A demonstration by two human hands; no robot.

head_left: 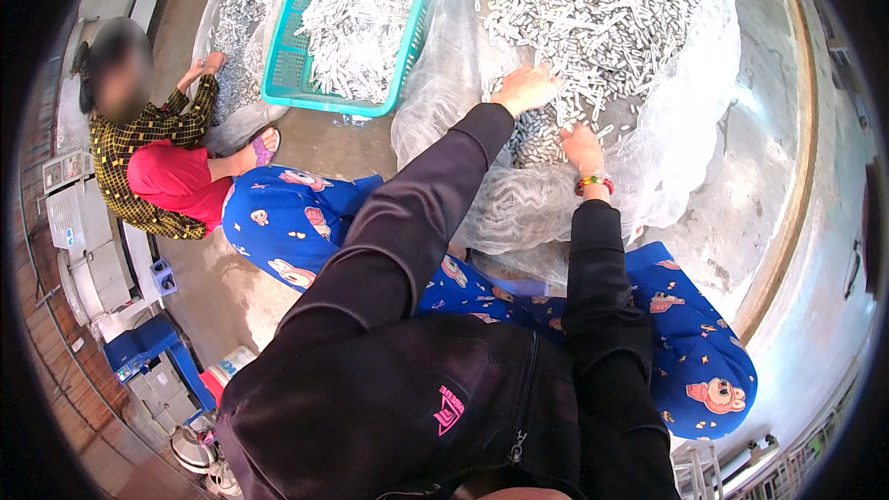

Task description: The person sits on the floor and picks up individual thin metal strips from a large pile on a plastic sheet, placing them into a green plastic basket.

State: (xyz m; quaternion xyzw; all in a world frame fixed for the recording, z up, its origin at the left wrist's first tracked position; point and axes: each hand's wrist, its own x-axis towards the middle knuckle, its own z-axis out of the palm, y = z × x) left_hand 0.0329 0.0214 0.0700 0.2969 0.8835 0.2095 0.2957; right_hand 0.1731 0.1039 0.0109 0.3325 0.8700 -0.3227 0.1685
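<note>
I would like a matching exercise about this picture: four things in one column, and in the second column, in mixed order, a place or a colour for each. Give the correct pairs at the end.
Column one
1. Perforated plastic basket
2. Bracelet
3. Left hand
4. Co-worker's sandal

Column two
A. Purple
B. At the heap of small silvery pieces
C. Turquoise
D. Around the right wrist

Pairs: 1-C; 2-D; 3-B; 4-A

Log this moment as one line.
Left hand: at heaped small elongated silvery pieces; right hand: same heap, near edge; around heap: crumpled translucent sheeting; left: turquoise perforated plastic basket, loaded
</note>
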